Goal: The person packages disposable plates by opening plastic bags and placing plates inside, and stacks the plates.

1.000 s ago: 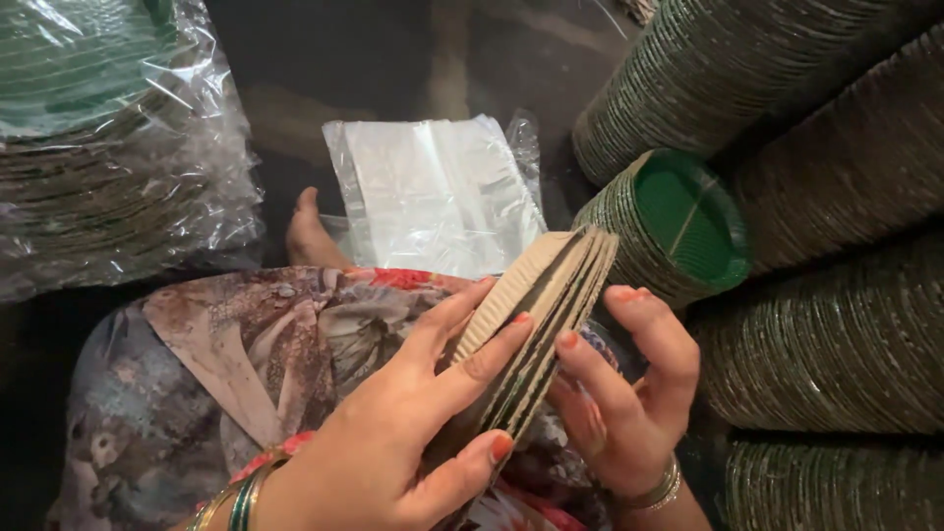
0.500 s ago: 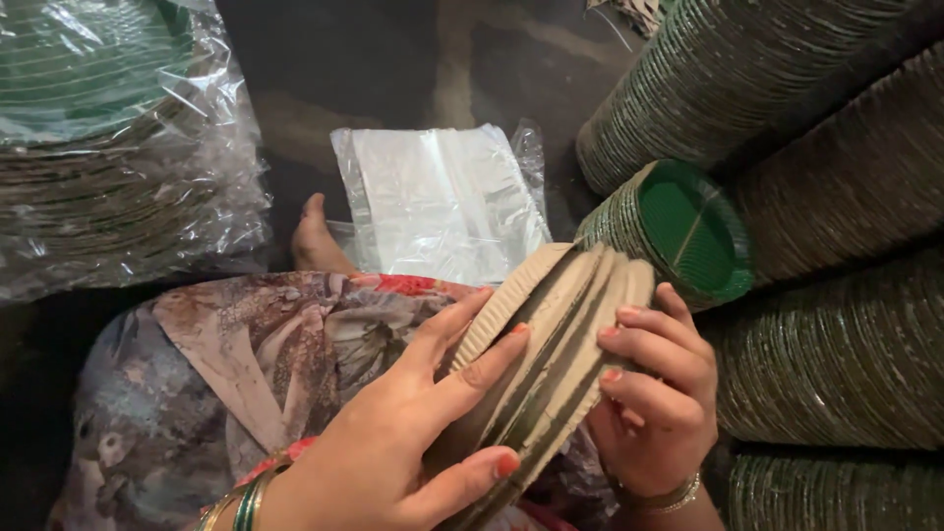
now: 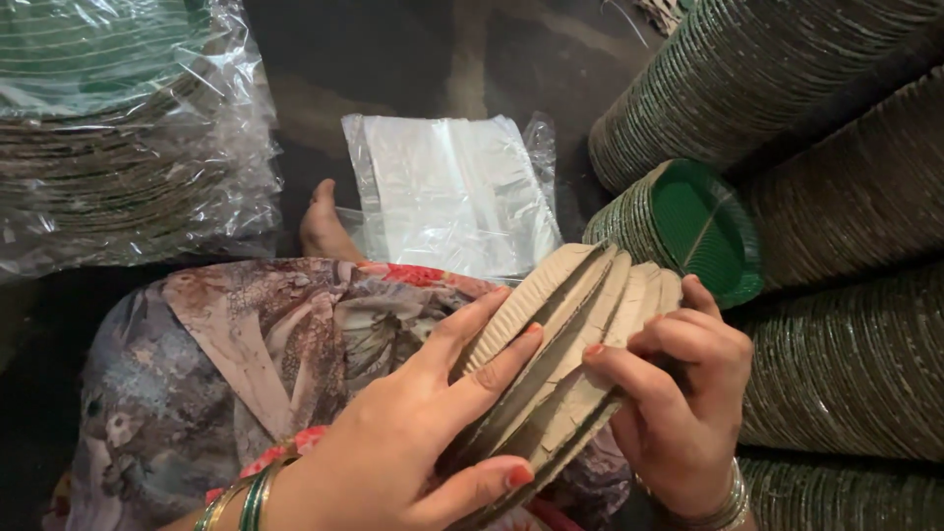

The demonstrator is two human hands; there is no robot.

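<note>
Your left hand [image 3: 413, 442] and right hand [image 3: 678, 403] both grasp the plates [image 3: 570, 344] between them; bags [image 3: 452, 192] lie beyond your fingers.

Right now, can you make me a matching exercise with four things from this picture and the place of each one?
Things:
1. brown plates
2. clear bag
3. wrapped stack
4. green plate

Places:
A. top left, in plastic
B. between both hands
C. flat on the floor, beyond the knee
D. end of a lying stack, at right

Pairs: 1-B, 2-C, 3-A, 4-D
</note>
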